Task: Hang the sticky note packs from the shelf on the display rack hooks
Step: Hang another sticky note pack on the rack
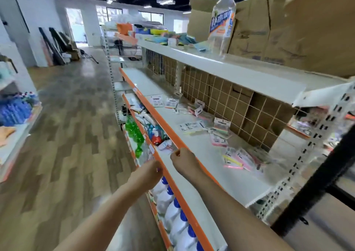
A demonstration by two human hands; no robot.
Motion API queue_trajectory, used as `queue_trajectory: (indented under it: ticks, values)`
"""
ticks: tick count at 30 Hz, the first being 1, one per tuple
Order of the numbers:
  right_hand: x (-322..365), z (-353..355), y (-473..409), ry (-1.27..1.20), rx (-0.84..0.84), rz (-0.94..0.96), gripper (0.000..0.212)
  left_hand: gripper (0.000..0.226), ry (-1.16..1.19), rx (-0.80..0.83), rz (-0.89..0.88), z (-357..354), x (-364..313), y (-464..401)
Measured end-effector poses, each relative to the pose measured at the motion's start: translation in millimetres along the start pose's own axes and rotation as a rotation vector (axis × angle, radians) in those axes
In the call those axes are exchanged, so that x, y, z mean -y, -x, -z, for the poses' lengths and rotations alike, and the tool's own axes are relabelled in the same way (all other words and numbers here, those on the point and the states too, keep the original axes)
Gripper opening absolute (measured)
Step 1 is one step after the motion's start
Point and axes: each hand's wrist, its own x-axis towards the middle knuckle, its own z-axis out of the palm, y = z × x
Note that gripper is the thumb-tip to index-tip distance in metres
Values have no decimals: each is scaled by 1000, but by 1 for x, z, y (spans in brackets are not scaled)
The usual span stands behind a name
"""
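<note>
Fingers of the right hand (182,159) are curled into a loose fist at the orange front lip of the shelf (221,174); nothing shows in its grip. Fingers of the left hand (151,171) are hidden behind its back, below that lip, so whether they are open or closed cannot be told; a small purple speck shows at its edge, possibly something held, though the blur prevents confirmation.

Sticky note packs (221,131) lie scattered flat on the white shelf, well apart from both hands. Each is a thin clear sleeve with a white printed header card and pastel strips inside: pink, yellow, green. One cluster (240,159) lies nearest the right hand, mostly pink and yellow, overlapping. Further packs (171,102) lie toward the far end, printed side up.

Behind the packs stands a white wire grid (230,104) backed by brown cardboard. A clear bottle (222,20) stands on the top shelf beside cartons (269,29). Blue-capped white jugs (178,212) fill the lower tier.
</note>
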Motion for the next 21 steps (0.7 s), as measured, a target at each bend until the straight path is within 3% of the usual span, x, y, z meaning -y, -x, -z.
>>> queue_trajectory:
  ticks: [9, 18, 21]
  values:
    - [37, -52, -111, 35, 17, -23, 18, 20, -20, 21, 22, 41, 82, -113]
    - [85, -98, -213, -14, -63, -145, 27, 26, -37, 132, -124, 97, 152, -233]
    - [93, -111, -240, -10, -91, -182, 16, 23, -7, 151, -214, 112, 162, -263]
